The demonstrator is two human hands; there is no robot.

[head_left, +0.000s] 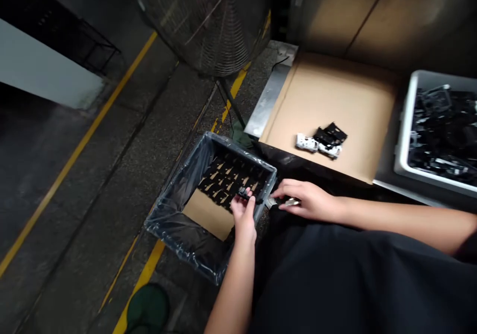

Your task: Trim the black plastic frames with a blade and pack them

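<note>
My left hand [244, 214] reaches over a box [164, 229] lined with clear plastic and pinches a small black part [243, 193] between thumb and fingers. Under it, rows of similar black parts [218, 177] lie on brown cardboard inside the box. Just right of the box rim, my right hand [307, 200] has its fingers curled around a small pale, shiny piece [292, 202], mostly hidden and blurred. On a cardboard sheet [350, 95] lie small white parts [306, 142], shaped like toy car bodies, with flat black parts [331, 134] partly on top of them.
A grey-white bin [404, 150] heaped with black parts stands on the metal bench [266, 105] at right. Behind the box stands a large fan [223, 36]. Yellow lines [89, 135] cross the dark floor, and a green round object [148, 306] sits at the bottom.
</note>
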